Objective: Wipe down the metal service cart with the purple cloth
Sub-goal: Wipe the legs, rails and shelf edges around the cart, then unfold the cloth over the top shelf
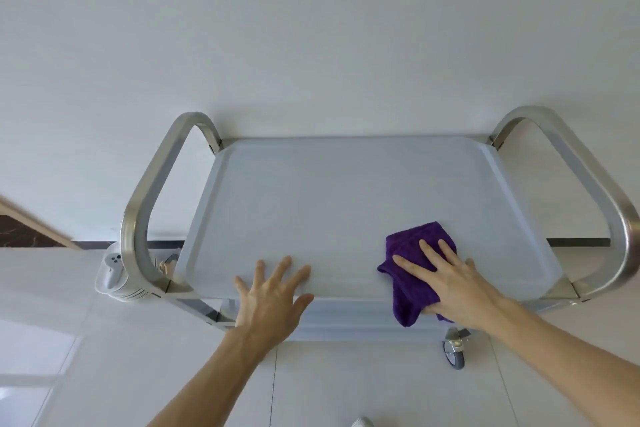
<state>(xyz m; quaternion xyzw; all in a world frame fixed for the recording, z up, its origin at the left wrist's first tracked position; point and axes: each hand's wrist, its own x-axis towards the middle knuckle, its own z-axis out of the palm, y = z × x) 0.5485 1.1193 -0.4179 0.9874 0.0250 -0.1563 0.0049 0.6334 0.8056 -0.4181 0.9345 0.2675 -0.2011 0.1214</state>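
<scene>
The metal service cart (346,191) stands against a white wall, its pale top shelf ringed by a low rim, with a curved steel handle at each end. A purple cloth (412,243) lies crumpled on the shelf's near right part and hangs over the front edge. My right hand (446,277) presses flat on the cloth with straight, spread fingers. My left hand (273,291) rests flat on the shelf's near edge, left of centre, fingers spread and holding nothing.
A white appliance (114,270) stands on the floor behind the cart's left handle (145,198). The right handle (588,184) curves up at the far side. A caster wheel (453,350) shows under the front right. Pale tiled floor (346,385) lies in front.
</scene>
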